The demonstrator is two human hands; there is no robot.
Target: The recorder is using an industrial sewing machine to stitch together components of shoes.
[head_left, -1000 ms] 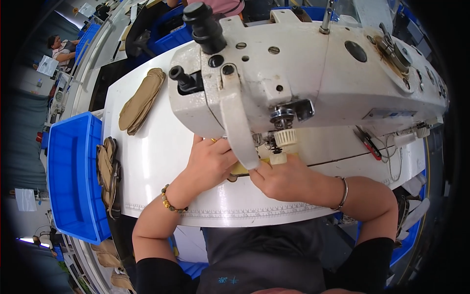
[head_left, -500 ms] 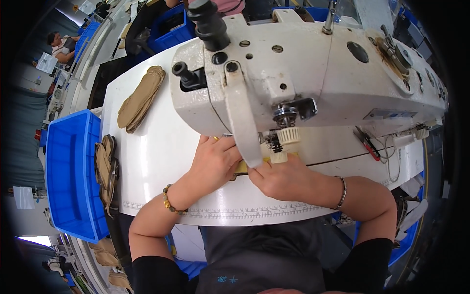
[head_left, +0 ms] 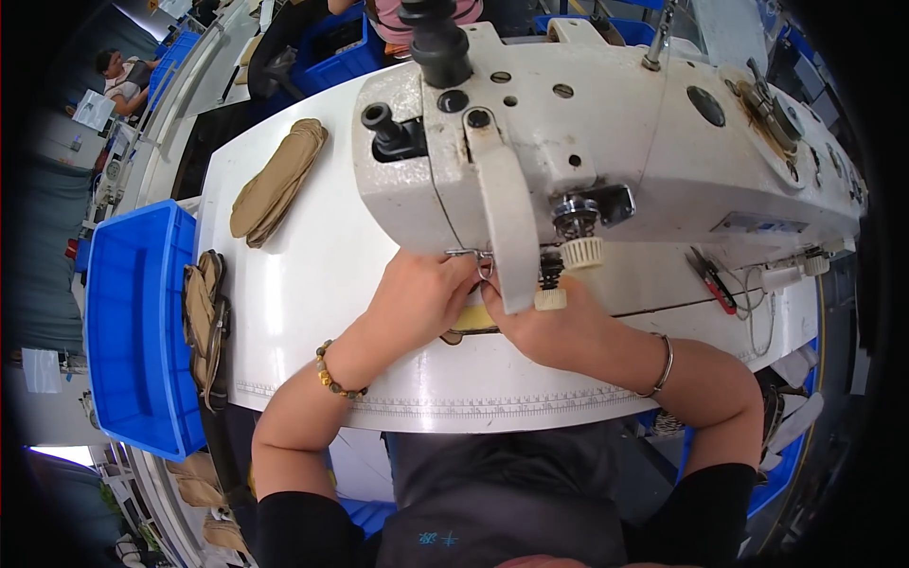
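Observation:
A white industrial sewing machine [head_left: 606,142] stands over the white worktable [head_left: 303,379]. Beneath its needle area lies a yellow piece with a dark edge [head_left: 473,318], partly covered by my hands. My left hand [head_left: 412,298] is closed on that piece from the left, fingertips beside the metal presser parts [head_left: 485,265] and partly hidden. My right hand [head_left: 544,322] grips it from the right with curled fingers, their tips partly behind the machine's white lever [head_left: 511,227].
A stack of tan fabric pieces [head_left: 276,185] lies at back left; more [head_left: 204,322] sit beside a blue bin [head_left: 137,322]. Red-handled scissors [head_left: 715,284] rest at right. Behind are blue crates [head_left: 341,57], a co-worker in pink [head_left: 417,19] and another person [head_left: 128,85].
My left hand has moved slightly up and right toward the needle, and my right hand slightly upward. More of the yellow piece shows between them. The view has shifted a little.

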